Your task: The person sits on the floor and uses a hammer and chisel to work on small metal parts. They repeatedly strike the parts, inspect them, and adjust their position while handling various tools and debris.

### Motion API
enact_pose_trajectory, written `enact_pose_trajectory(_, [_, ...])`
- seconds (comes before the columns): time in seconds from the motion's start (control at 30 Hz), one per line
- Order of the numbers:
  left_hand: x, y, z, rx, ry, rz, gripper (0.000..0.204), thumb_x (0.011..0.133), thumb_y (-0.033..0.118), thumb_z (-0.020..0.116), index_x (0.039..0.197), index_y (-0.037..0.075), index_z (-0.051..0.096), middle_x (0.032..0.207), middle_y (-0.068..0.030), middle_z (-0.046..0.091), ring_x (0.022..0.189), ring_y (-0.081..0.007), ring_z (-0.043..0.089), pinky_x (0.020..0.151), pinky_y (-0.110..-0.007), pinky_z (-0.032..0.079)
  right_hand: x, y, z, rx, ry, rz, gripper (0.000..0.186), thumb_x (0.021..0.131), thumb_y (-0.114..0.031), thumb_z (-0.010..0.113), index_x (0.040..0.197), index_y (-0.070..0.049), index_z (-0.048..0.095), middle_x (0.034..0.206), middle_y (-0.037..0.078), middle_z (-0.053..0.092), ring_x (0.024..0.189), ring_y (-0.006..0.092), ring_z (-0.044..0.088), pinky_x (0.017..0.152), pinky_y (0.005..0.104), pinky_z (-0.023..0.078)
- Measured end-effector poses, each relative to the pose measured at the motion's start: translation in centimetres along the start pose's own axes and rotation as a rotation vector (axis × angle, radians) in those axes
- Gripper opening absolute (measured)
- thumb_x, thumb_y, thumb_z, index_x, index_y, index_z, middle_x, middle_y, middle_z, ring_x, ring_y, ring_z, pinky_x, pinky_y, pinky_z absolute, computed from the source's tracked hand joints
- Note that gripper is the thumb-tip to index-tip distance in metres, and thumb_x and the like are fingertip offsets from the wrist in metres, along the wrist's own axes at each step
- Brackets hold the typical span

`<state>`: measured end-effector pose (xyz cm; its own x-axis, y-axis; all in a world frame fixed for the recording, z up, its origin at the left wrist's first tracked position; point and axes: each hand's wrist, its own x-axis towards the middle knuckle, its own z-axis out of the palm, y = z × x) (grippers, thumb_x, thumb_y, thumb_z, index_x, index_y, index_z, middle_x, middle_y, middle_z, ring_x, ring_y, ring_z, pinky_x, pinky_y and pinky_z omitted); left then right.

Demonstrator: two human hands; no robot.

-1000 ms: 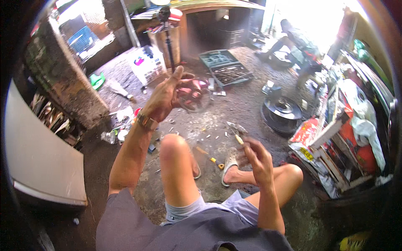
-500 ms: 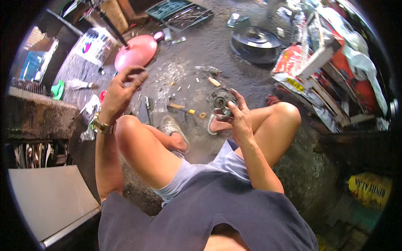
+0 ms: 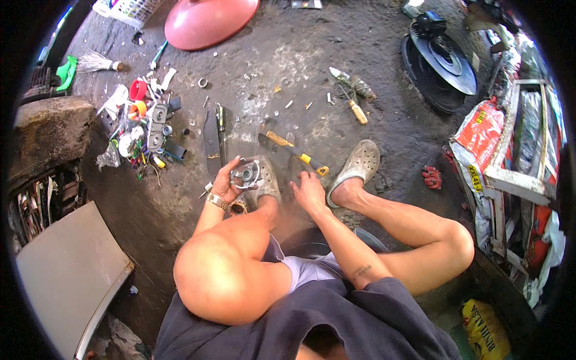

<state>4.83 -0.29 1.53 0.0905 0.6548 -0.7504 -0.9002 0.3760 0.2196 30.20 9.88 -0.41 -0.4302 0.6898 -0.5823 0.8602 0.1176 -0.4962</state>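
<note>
I'm gripping a round metal part (image 3: 245, 174) in my left hand (image 3: 227, 185), my empty right hand (image 3: 309, 191) reaching for the yellow-handled hammer (image 3: 294, 153), likely next.

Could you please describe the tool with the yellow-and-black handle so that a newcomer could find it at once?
Start from the seated person's two grey clogs on the concrete floor. Between them, just beyond the right hand, lies the yellow-and-black-handled tool, slanting across the ground. Its two-tone handle sets it apart from the wooden-handled tool lying farther out.
</note>
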Motion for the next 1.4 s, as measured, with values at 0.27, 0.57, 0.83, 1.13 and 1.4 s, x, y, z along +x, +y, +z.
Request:
enact_pose_trajectory(0.27, [-2.9,-2.9,-2.1,-0.301,0.222,0.273,0.045,0.101,0.044,0.055,0.119,0.005,0.068,0.111,-0.0112,0.073,0.104,-0.0284,0.069,0.089,-0.05,0.056,4.4,-1.0,2.9,-0.225,0.0,-0.002,0.047,0.083,-0.024,0.077,0.12,-0.006,0.056,0.121,0.02,0.049,0.105,0.0403,0.062,0.084,0.0532,0.054])
enact_pose_trajectory(0.57, [-6.6,-1.4,0.2,-0.348,-0.007,0.438,0.054,0.097,0.052,0.059,0.118,0.003,0.065,0.124,-0.0193,0.067,0.117,-0.0436,0.062,0.101,-0.052,0.052,2.0,7.8,1.1,-0.26,-0.225,0.06,0.028,0.084,-0.014,0.056,0.105,-0.001,0.068,0.112,0.025,0.069,0.105,0.0337,0.069,0.087,0.0525,0.056])
enact_pose_trajectory(0.83, [-14.8,7.5,8.7,-0.106,-0.242,0.678,0.057,0.099,0.046,0.054,0.128,-0.002,0.061,0.133,-0.0235,0.062,0.118,-0.0377,0.063,0.102,-0.053,0.052,-11.0,-5.0,-11.1,0.926,-0.26,-0.137,0.036,0.082,0.003,0.041,0.111,0.0,0.063,0.11,0.012,0.069,0.094,0.0228,0.071,0.075,0.0323,0.057])
enact_pose_trajectory(1.13, [-24.5,6.9,29.7,0.528,-0.241,1.048,0.049,0.103,0.046,0.053,0.122,0.003,0.065,0.115,-0.0153,0.073,0.104,-0.023,0.071,0.085,-0.04,0.061,-21.7,-13.2,-22.8,1.022,-0.373,-0.714,0.045,0.083,0.01,0.043,0.124,0.002,0.061,0.121,0.014,0.067,0.107,0.0232,0.069,0.091,0.036,0.055])
enact_pose_trajectory(1.4, [-25.6,-0.4,32.6,0.692,-0.292,1.051,0.049,0.106,0.045,0.05,0.12,0.0,0.063,0.103,-0.0099,0.071,0.087,-0.0139,0.069,0.077,-0.029,0.056,-23.2,-12.2,-23.5,1.129,-0.513,-0.665,0.039,0.084,0.002,0.048,0.121,0.005,0.062,0.119,0.018,0.068,0.104,0.0263,0.07,0.09,0.0393,0.058])
